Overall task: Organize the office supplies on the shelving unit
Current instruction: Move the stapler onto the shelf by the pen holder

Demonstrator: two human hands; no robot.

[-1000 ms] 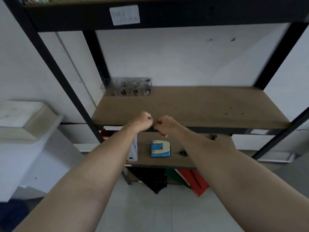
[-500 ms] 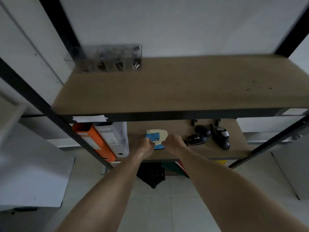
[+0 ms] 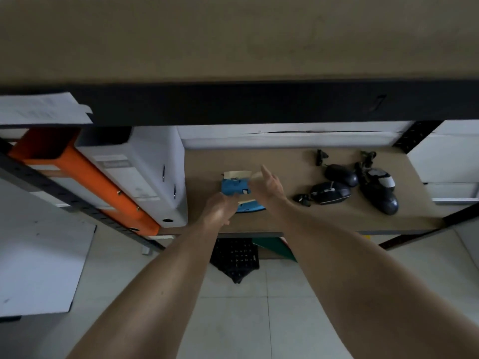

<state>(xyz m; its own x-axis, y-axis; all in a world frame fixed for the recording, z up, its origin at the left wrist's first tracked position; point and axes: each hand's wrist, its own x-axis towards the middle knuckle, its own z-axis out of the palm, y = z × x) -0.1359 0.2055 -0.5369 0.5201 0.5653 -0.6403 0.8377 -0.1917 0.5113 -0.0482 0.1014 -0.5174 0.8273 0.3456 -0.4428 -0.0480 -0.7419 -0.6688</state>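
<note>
**Both hands reaching blue item, lower shelf**

Head view: blue-and-cream box (image 3: 234, 187) sits mid lower shelf (image 3: 285, 218), near front edge. Left hand (image 3: 217, 209) at its near corner, finger state unclear. Right hand (image 3: 268, 184) fingers extended, holding nothing. Risk: loose flaps, box could spill; computer mice (image 3: 357, 185) just right could get bumped.

Bare shelf (image 3: 290, 218) along the front edge lets a hand in. Binders (image 3: 145, 177) block the left end, three mice (image 3: 360, 187) crowd the right, and the upper shelf (image 3: 233, 104) overhangs.
</note>
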